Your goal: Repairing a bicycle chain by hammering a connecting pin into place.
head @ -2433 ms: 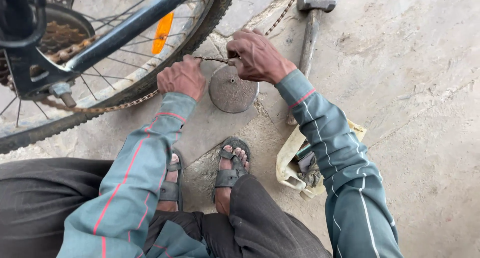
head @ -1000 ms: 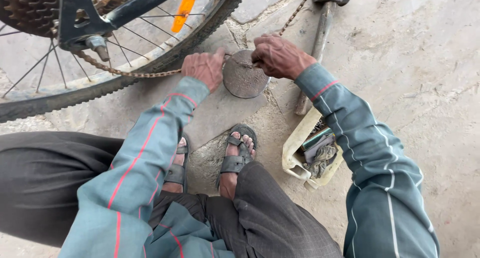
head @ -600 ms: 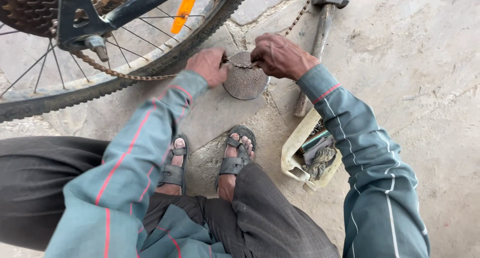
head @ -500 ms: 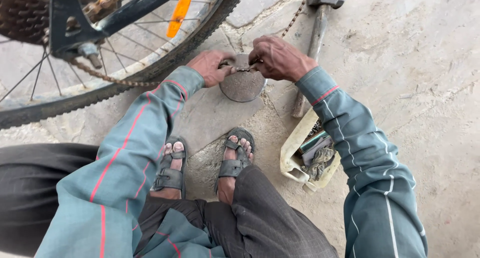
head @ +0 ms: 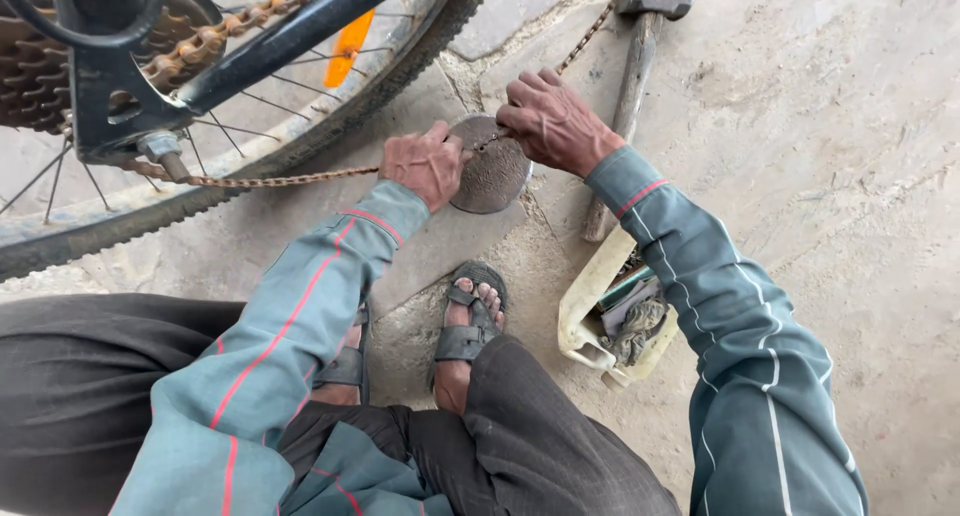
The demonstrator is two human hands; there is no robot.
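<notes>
While the person is squatting on the concrete floor (head: 860, 176), both hands are stretching a rusty bicycle chain (head: 290, 179) across a round metal block (head: 495, 176) lying beside the rear wheel (head: 300, 136). The left hand (head: 425, 164) is pinching the chain at the block's left edge, grip narrow. The right hand (head: 550, 124) is closing on the chain at the block's top edge, grip narrow. A hammer (head: 640, 66) is lying just beyond the right hand. Judged step: seating one link on the block. The next move calls for a steady, taut chain.
</notes>
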